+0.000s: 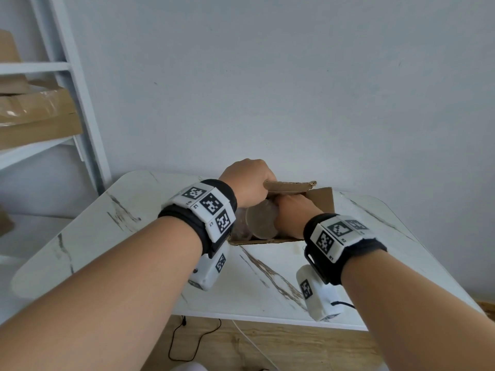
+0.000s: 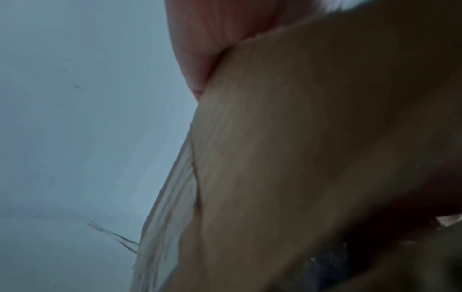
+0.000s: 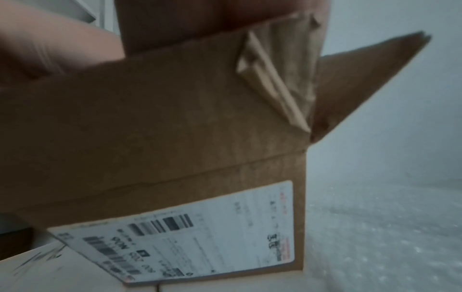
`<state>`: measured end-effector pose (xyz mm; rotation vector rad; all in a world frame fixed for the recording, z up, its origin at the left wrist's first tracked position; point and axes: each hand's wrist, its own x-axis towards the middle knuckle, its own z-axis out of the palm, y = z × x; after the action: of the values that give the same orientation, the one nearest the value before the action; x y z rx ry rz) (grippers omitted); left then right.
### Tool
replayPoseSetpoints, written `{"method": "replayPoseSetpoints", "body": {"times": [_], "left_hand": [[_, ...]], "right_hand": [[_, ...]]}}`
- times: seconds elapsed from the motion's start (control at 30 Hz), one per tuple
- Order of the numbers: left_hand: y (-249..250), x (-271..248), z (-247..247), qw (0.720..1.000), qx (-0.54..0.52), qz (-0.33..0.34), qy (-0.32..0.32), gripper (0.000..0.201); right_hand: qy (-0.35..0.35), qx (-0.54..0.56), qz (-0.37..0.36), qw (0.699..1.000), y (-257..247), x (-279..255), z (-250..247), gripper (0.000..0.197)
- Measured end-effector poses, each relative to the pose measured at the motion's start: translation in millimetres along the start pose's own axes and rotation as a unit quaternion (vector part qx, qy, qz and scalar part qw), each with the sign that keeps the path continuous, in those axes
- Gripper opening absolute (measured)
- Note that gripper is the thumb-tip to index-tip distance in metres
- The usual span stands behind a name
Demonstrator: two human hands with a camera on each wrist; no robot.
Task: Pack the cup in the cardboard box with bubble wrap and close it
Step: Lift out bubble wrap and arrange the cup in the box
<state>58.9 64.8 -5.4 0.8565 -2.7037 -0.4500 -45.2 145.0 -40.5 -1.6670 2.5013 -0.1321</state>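
I see the left hand (image 1: 247, 182) curled over a flap (image 1: 288, 186) of the box (image 1: 320, 200) and gripping it; right hand (image 1: 293, 214) is inside, fingers hidden, can't tell its grip. Wrapped cup (image 1: 261, 222) lies in the box btw. both hands, on the table (image 1: 150, 236).

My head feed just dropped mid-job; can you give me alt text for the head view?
Both hands work at an open cardboard box on a marble table: the left hand grips a raised flap, and the right hand reaches inside beside the wrapped cup. Both wrists wear tagged trackers; a shelf with cardboard stands at left.
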Motion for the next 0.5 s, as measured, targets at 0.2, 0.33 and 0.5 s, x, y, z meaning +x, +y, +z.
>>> {"method": "replayPoseSetpoints", "body": {"times": [0.2, 0.33, 0.5], "left_hand": [[-1.0, -0.7, -3.2, 1.000, -0.008, -0.010, -0.001, 0.024], [0.6, -1.6, -2.6, 1.000, -0.021, -0.014, 0.000, 0.024], [0.7, -5.3, -4.3, 1.000, -0.018, -0.004, -0.001, 0.029]], "right_hand": [[0.118, 0.031, -0.011, 0.993, 7.9, -17.0, -12.2, 0.039], [0.146, -0.037, -0.120, 0.981, 5.1, -29.9, -15.3, 0.037], [0.038, -0.146, -0.113, 0.982, 5.6, -32.0, -16.7, 0.024]]}}
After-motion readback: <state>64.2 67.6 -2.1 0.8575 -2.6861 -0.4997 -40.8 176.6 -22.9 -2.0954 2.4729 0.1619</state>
